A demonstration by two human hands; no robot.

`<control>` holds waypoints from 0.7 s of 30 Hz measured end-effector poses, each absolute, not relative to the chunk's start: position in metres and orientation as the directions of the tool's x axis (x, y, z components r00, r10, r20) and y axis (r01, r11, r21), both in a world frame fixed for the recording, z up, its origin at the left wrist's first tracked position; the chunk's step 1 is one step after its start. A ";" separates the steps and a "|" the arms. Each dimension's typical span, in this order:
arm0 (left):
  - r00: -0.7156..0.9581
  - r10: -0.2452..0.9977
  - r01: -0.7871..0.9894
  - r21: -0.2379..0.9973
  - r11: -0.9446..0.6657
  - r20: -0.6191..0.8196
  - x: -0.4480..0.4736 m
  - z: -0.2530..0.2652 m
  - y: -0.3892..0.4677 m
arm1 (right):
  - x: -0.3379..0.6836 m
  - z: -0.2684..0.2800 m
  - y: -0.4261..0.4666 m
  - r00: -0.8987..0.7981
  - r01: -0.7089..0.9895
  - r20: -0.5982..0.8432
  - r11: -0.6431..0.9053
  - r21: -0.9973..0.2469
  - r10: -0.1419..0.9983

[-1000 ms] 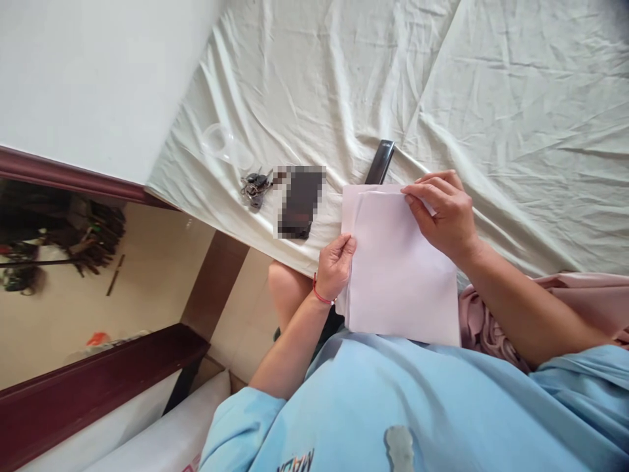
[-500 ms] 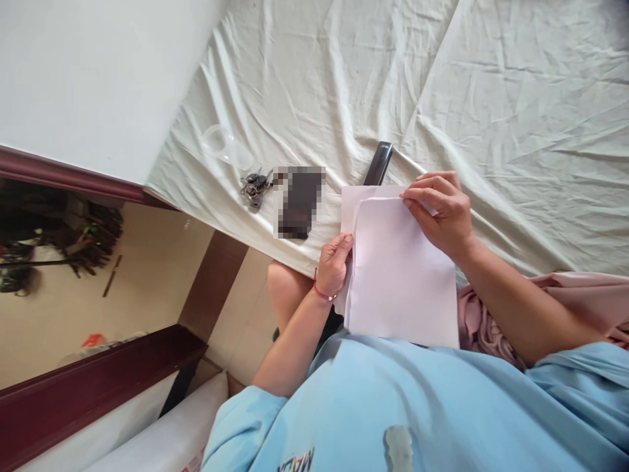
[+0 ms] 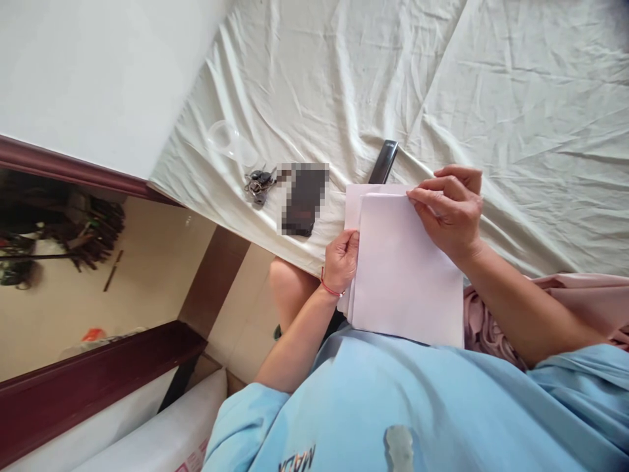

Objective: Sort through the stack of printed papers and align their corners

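A stack of white paper sheets (image 3: 407, 275) lies across my lap, its far end reaching the edge of the cloth-covered bed. My left hand (image 3: 343, 261), with a red string bracelet at the wrist, is closed on the stack's left edge, thumb on top. At the far edge of the top sheet, my right hand (image 3: 449, 210) pinches the paper between thumb and forefinger, the other fingers curled above. Another sheet (image 3: 352, 203) juts out beyond the upper ones at the far left. Just past the stack lies a narrow black object (image 3: 384, 162), partly covered by the paper.
On the wrinkled pale sheet (image 3: 491, 85) lie a bunch of keys (image 3: 258, 186), a blurred-out dark flat object (image 3: 303, 200) and a clear plastic cup (image 3: 227, 139). Pink cloth (image 3: 491, 328) is bunched at my right. A dark red wooden rail (image 3: 98, 367) runs at lower left.
The left thumb now lies further over the paper's edge, and the right hand has shifted slightly right at the top sheet. The whole view has moved slightly.
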State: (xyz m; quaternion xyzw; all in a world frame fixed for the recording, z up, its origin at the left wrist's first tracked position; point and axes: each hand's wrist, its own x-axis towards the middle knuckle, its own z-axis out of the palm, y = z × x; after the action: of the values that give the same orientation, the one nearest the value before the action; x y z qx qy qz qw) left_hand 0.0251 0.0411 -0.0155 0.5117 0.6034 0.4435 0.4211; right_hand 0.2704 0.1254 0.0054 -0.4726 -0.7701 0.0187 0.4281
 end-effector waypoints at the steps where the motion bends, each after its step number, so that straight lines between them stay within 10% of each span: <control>1: -0.120 0.991 0.247 0.965 0.082 -0.053 0.025 -0.015 0.041 | 0.271 0.005 0.125 -0.185 0.723 0.650 0.551 -0.418 0.737; 21: -0.068 0.998 0.324 0.946 0.027 -0.005 0.029 -0.011 0.038 | 0.265 -0.009 0.128 -0.175 0.732 0.597 0.509 -0.453 0.783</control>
State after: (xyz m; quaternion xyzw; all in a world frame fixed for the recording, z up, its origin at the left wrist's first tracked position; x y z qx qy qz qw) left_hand 0.0291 0.0383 -0.0114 0.5547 0.5958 0.4229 0.3980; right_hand 0.2651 0.1284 -0.0086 -0.4946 -0.7659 0.0310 0.4096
